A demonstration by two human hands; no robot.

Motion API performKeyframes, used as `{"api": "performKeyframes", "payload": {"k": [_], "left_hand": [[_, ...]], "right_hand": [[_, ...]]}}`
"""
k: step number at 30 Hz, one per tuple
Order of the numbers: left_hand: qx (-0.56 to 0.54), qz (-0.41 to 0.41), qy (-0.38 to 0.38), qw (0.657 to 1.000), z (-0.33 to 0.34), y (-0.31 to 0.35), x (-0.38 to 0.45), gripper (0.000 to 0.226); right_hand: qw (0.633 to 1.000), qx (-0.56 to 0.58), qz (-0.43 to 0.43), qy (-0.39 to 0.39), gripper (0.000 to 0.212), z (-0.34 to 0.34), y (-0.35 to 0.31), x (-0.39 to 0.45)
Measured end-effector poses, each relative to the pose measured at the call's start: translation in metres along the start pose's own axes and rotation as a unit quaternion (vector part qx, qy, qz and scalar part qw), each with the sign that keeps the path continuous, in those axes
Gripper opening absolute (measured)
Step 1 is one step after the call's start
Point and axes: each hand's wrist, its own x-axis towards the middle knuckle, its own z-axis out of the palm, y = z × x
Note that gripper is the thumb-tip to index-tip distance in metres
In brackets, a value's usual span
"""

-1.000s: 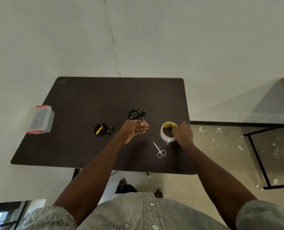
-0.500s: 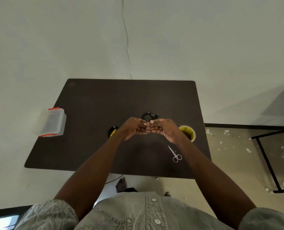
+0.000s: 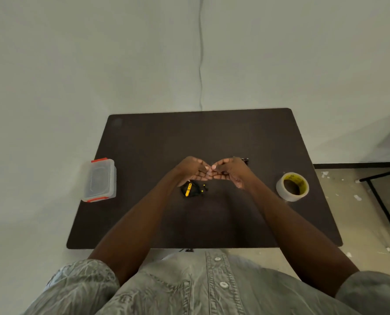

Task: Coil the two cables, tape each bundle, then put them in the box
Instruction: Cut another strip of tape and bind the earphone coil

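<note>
You are bringing your left hand [image 3: 192,170] and right hand [image 3: 229,171] fingertip to fingertip above the table [image 3: 212,137], fingers curled; whether they are pinching anything, I cannot tell. The yellow-marked cable bundle [image 3: 190,189] is lying beneath your left wrist, the lidded box [image 3: 99,179] sitting at the left edge, the tape roll [image 3: 292,186] at the right.

Matt dark table [image 3: 212,137]; clear plastic box [image 3: 99,180]

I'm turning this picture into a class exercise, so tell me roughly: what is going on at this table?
A person stands at a dark brown table with the left hand and right hand raised together, fingertips touching; what they pinch is too small to tell. A black-and-yellow coiled cable bundle lies below the left hand. A roll of clear tape sits to the right, and a closed clear plastic box with red clips waits at the left edge.
</note>
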Motion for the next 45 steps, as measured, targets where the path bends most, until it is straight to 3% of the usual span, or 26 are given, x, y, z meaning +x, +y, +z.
{"api": "performKeyframes", "payload": {"k": [6,9,12,18,24,27,29,33,37,41,45], "left_hand": [[0.012,-0.035,0.044,0.998,-0.035,-0.015,0.009,0.016],[0.097,-0.024,0.146,0.984,-0.051,-0.032,0.021,0.017],[0.214,0.007,0.226,0.950,-0.065,-0.046,0.033,0.017],[0.360,0.039,0.049,0.931,-0.067,-0.067,0.045,0.044],[0.421,0.066,0.018,0.904,-0.061,-0.076,0.058,0.041],[0.481,0.085,0.011,0.872,-0.061,-0.079,0.061,0.033],[0.522,0.100,0.012,0.847,-0.060,-0.080,0.062,0.039],[0.571,0.115,0.010,0.813,-0.058,-0.080,0.062,0.031],[0.539,0.095,0.007,0.837,-0.064,-0.084,0.067,0.015],[0.403,0.054,0.026,0.913,-0.065,-0.079,0.064,0.015],[0.228,-0.016,-0.016,0.974,-0.063,-0.075,0.056,0.019]], "right_hand": [[0.980,-0.060,-0.095,0.166,0.012,0.045,0.017,0.017],[0.962,-0.074,-0.110,0.238,0.014,0.048,0.027,0.020],[0.965,-0.075,-0.095,0.233,0.011,0.046,0.033,0.016],[0.966,-0.044,-0.049,0.250,0.014,0.047,0.054,0.013],[0.961,-0.036,-0.033,0.271,0.021,0.049,0.064,0.009],[0.960,-0.039,-0.030,0.276,0.019,0.048,0.068,0.009],[0.960,-0.037,-0.029,0.277,0.014,0.049,0.069,0.009],[0.958,-0.040,-0.029,0.281,0.024,0.050,0.075,0.008],[0.960,-0.048,-0.028,0.275,0.022,0.051,0.081,0.010],[0.958,-0.058,-0.025,0.279,0.020,0.054,0.085,0.011],[0.958,-0.065,-0.022,0.277,0.016,0.055,0.089,0.010]]}}
